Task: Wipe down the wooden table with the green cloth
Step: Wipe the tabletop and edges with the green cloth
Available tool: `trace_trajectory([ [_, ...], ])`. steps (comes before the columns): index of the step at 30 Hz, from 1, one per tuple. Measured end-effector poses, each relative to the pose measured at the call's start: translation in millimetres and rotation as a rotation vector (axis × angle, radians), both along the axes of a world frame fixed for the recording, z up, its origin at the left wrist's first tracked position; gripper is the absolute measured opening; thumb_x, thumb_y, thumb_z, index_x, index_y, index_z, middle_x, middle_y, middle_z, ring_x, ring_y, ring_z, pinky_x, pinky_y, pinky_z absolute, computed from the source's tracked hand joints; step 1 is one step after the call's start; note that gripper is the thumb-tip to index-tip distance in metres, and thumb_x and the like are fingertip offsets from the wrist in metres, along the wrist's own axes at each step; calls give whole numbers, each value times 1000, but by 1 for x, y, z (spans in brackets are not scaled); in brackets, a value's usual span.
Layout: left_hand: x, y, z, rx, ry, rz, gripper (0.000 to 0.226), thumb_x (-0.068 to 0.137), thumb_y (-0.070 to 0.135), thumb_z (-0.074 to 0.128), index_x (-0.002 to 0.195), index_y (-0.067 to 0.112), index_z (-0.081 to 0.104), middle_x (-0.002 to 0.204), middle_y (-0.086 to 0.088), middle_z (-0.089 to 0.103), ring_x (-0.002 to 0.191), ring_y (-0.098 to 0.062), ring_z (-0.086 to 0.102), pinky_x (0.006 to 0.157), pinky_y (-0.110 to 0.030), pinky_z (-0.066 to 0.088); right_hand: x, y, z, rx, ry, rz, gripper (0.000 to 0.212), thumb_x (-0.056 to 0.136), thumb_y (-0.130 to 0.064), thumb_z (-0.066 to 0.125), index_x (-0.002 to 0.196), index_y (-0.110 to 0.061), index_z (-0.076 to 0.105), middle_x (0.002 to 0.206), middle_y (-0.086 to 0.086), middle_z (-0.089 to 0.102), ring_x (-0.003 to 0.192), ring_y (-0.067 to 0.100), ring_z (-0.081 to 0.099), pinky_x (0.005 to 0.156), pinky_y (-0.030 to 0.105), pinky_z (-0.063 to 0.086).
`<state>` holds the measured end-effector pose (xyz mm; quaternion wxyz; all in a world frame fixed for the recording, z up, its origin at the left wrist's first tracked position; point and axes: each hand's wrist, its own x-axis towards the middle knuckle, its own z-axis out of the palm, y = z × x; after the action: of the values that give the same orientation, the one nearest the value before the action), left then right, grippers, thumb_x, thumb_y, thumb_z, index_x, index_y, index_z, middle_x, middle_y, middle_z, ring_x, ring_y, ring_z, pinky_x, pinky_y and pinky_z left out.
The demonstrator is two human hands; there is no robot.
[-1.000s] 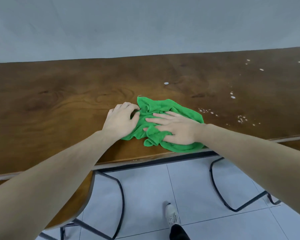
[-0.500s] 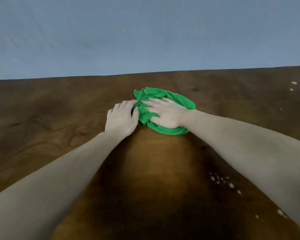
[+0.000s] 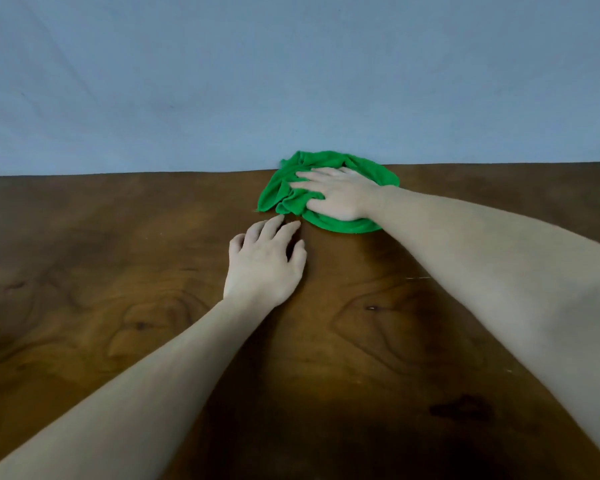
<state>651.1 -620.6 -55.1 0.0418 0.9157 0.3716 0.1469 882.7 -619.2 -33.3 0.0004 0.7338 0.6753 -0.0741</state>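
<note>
At the table's point(image 3: 84, 271) far edge, her right hand point(image 3: 340, 199) presses flat on the green cloth point(image 3: 284, 195); left hand point(image 3: 262, 268), loosely spread and holding nothing, rests just nearer.

One view only, head-worn, wide-angle. Looks forward and down across the wooden table point(image 3: 118, 323) from above its near side, aimed toward the far edge, which runs level across the frame just above mid-height. Blue-grey wall point(image 3: 187, 81) fills the upper part beyond that edge. Near edge out of frame; table grain fills the lower part, close under the lens. Both forearms enter from the bottom corners and stretch away from the camera; left hand point(image 3: 264, 261) sits near centre frame, right hand point(image 3: 340, 195) farther off at the far edge. Straight lines bow slightly toward the frame sides
</note>
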Motion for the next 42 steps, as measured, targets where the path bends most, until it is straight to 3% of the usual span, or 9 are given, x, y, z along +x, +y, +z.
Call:
trace_trajectory([
  [8, -1, 2, 4, -37, 36, -11, 56, 94, 59, 21, 143, 41, 42, 154, 13, 36, 143, -15, 25, 115, -47, 17, 36, -41, -1, -9, 26, -155, 67, 86, -63, 16, 152, -56, 11, 165, -20, 7, 152, 13, 6, 121, 47, 3],
  [15, 1, 3, 4, -48, 45, -5, 57, 93, 60, 20, 143, 41, 43, 154, 12, 37, 144, -17, 26, 115, -48, 18, 39, -74, -3, 36, -13, -316, 68, 89, -64, 12, 155, -48, 13, 166, -12, 11, 151, 18, 8, 120, 48, 8],
  [21, 1, 4, 5, -44, 35, 1, 57, 93, 59, 23, 141, 39, 46, 152, 10, 41, 142, -18, 29, 114, -50, 19, 11, -100, -3, 28, 16, -184, 80, 84, -74, -3, 157, -44, 9, 168, -6, -4, 152, 20, -14, 120, 51, -11],
  [24, 0, -1, 8, -57, 5, -16, 50, 96, 52, 28, 138, 37, 51, 149, 10, 45, 140, -18, 33, 113, -49, 22, -10, -119, -2, 19, 145, -176, 84, 82, -83, -12, 155, -50, 13, 167, -10, -3, 152, 18, -14, 120, 51, -12],
  [31, -32, -32, 18, -92, 45, -93, 44, 100, 45, 32, 137, 32, 53, 148, 7, 47, 138, -21, 36, 111, -50, 28, -71, -172, -6, 25, 110, -89, 51, 104, -54, 12, 153, -45, 27, 166, -14, 8, 153, 11, -1, 122, 49, -5],
  [36, -85, -90, 22, -108, 34, -178, 43, 100, 46, 32, 133, 32, 56, 145, 9, 50, 136, -19, 39, 110, -50, 30, -128, -229, -5, 21, 127, -73, 49, 105, -45, 13, 153, -53, 12, 165, -16, 8, 152, 8, -2, 123, 44, -6],
  [42, -151, -157, 27, -137, 9, -269, 42, 101, 46, 32, 128, 31, 61, 139, 10, 55, 130, -16, 45, 107, -47, 35, -212, -299, 0, 0, 125, -95, 51, 106, -44, 13, 156, -42, 17, 166, -14, 6, 152, 6, -5, 122, 42, -8],
])
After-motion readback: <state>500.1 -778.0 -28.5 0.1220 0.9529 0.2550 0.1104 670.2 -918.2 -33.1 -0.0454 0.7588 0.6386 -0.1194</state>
